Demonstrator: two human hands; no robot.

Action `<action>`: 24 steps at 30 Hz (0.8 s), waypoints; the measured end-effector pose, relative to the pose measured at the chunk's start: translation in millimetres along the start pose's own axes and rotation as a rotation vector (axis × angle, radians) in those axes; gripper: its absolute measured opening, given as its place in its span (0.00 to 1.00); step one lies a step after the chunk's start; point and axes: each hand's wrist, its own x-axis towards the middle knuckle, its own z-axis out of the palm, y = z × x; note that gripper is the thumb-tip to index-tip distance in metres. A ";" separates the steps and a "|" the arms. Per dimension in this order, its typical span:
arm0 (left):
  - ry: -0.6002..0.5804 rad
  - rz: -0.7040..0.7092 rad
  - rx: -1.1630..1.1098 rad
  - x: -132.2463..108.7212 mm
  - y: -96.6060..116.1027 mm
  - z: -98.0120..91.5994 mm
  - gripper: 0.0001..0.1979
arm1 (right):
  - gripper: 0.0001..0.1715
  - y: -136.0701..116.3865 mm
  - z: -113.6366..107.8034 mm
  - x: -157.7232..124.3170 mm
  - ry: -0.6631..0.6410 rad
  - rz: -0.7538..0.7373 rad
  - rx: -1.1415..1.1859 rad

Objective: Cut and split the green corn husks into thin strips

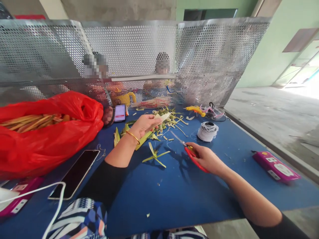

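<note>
My left hand [144, 124], with a gold bangle on the wrist, is closed round a pale green leaf strip [163, 117] held above the blue table [174, 192]. My right hand [205, 158] grips red-handled scissors [189, 152] whose blades point up and left toward the leaf strip. Between the hands, on the table, lies a small star-shaped leaf scrap [156, 155]. A heap of leaf trimmings [169, 120] lies just beyond my left hand.
A red plastic bag [50, 139] holding long leaf strips fills the left. A phone [74, 174], a white cable and a pink case lie near left. A white thread spool [207, 130], a yellow glue gun [195, 110] and a pink box [275, 166] sit right. Two people sit behind a perforated metal screen [139, 49].
</note>
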 end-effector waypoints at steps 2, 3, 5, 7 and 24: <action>0.000 0.013 0.035 1.1 1.4 -4.0 0.05 | 0.29 3.9 -3.5 0.2 0.012 -0.013 0.409; -0.006 0.014 0.048 1.3 2.1 -5.4 0.05 | 0.30 4.4 -5.7 0.4 0.000 -0.020 0.582; -0.028 0.013 0.059 0.9 3.3 -6.8 0.05 | 0.33 3.3 -9.9 1.1 -0.034 -0.037 0.807; -0.049 0.016 0.057 -0.1 3.9 -6.3 0.05 | 0.34 0.7 -12.2 2.3 -0.058 -0.054 0.892; -0.163 -0.059 0.148 1.7 -8.0 4.5 0.06 | 0.35 -17.2 0.2 17.3 0.118 0.099 0.814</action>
